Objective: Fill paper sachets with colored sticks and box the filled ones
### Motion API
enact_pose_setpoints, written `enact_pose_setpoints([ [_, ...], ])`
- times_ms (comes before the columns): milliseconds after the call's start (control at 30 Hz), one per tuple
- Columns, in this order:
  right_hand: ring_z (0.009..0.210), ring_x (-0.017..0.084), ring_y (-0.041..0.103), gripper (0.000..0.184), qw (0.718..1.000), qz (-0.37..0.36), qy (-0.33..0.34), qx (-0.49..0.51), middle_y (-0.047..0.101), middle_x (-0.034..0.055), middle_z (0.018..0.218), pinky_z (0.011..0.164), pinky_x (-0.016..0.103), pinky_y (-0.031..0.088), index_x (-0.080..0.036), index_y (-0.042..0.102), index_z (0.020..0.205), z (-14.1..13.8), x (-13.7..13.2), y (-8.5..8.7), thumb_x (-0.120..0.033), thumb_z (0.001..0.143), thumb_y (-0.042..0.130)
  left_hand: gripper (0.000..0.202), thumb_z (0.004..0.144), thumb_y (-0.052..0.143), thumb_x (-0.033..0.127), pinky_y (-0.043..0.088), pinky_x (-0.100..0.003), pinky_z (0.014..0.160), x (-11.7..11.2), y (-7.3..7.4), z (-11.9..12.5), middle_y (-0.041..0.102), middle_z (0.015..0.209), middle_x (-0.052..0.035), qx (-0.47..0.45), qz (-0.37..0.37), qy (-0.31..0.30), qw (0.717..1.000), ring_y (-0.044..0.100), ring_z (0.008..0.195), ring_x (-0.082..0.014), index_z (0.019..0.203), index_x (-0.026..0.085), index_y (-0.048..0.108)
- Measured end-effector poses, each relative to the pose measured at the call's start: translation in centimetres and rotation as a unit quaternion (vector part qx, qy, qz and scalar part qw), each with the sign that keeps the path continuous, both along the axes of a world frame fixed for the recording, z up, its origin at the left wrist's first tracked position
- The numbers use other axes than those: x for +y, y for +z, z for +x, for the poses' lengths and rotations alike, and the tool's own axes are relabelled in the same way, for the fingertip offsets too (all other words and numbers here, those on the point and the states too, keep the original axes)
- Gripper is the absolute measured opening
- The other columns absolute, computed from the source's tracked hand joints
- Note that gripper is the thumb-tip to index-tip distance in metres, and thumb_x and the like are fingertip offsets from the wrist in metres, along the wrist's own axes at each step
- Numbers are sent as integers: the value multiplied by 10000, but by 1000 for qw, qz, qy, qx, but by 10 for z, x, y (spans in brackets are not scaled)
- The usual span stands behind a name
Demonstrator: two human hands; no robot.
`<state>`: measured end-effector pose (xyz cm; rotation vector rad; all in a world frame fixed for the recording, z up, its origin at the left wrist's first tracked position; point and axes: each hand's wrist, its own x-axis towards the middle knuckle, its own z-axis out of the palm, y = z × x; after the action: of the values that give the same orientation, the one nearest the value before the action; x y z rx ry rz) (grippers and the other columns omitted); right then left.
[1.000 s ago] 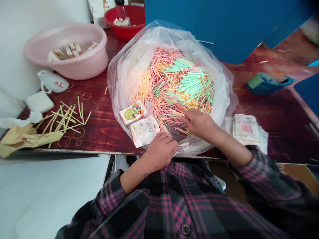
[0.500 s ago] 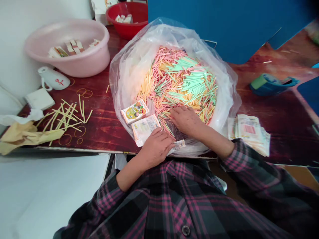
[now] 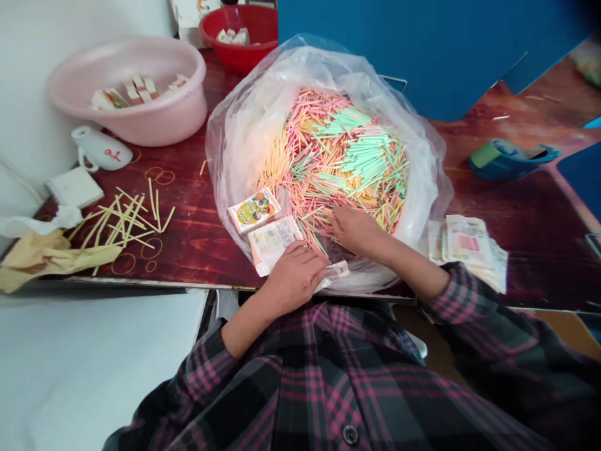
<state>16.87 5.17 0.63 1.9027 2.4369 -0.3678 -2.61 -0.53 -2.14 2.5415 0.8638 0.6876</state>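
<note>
"Sticks (image 3: 338, 150): where are they?"

"Heaped in a clear plastic bag (image 3: 235, 131) on the red-brown table (image 3: 197, 244), pink, yellow and green all mixed."

"What else is on the table?"

"A pink basin (image 3: 159, 122) and a red basin (image 3: 230, 53) beyond it, a mug (image 3: 99, 149) and loose yellow sticks (image 3: 122, 219) on my left, a paper stack (image 3: 469, 247) on my right."

"And your hands?"

"My right hand (image 3: 357, 230) lies on the sticks at the bag's near side, fingers a little spread; I can't tell if it's pinching any. My left hand (image 3: 295, 279) rests flat on the bag's near edge, fingers together, their tips against a small packet (image 3: 338, 270)."

"Anything beside it?"

"A cartoon packet (image 3: 253, 210) and a white packet (image 3: 275, 245), lying on the bag."
</note>
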Motion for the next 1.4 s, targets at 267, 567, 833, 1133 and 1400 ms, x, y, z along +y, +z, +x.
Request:
enact_pose_setpoints([
  [267, 739, 181, 563, 298, 960, 22, 19, 279, 640, 31, 811, 705, 312, 443, -216, 560, 855, 29, -9, -13, -357, 1034, 367, 260, 1036, 532, 364, 519, -434, 1080, 15, 27, -8, 689, 1385, -144, -163, -142, 56, 975, 645, 1293, -239, 910, 189, 678],
  [567, 1053, 228, 686, 296, 935, 14, 68, 349, 741, 122, 1169, 970, 388, 523, -156, 648, 1196, 31, -17, -44, -275, 990, 473, 271, 1040, 496, 358, 459, -508, 1178, 40, 23, 43, 585, 1543, -131, -211, -236, 52, 947, 554, 1434, -260, 862, 197, 623],
  [833, 925, 267, 676, 367, 990, 53, -44, 124, 738, 165, 1031, 826, 362, 496, -126, 684, 1074, 24, -1, -10, -333, 1055, 383, 306, 1053, 469, 392, 551, -411, 1014, 24, 36, 14, 738, 1275, -111, -203, -191, 128, 952, 701, 1165, -227, 895, 193, 640],
  [1133, 1195, 337, 614, 470, 998, 28, 64, 1, 683, 198, 1282, 1027, 428, 456, -85, 599, 1379, 13, -25, 6, -359, 998, 570, 293, 1067, 433, 319, 513, -419, 1052, 2, 14, 5, 776, 967, -76, -69, -114, -51, 990, 709, 969, -196, 930, 190, 659],
  [1400, 1094, 331, 621, 350, 991, 14, 99, -92, 679, 225, 1186, 940, 421, 450, -64, 650, 1227, 12, -34, 3, -149, 1020, 380, 318, 1067, 403, 301, 540, -409, 1007, 0, 6, 7, 752, 917, -94, -22, -61, -42, 997, 693, 948, -213, 881, 181, 631],
])
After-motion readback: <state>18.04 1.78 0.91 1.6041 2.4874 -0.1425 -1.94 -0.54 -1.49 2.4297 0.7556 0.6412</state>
